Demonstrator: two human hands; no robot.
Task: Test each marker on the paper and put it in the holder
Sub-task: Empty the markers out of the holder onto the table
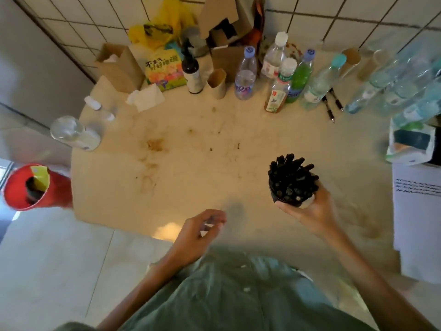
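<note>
My right hand grips a dark round holder from below and holds it up above the table; it is packed with several black markers standing tips up. My left hand hovers over the table's near edge with fingers loosely curled and nothing in it. A white sheet of paper with a few lines of scribbles lies at the table's right edge. Two black pens lie near the bottles at the back right.
The stained beige table has a back row of plastic bottles, cardboard tubes, a dark spray bottle, a colourful packet and crumpled tissue. A red bin stands on the floor at left. A tissue pack sits at right.
</note>
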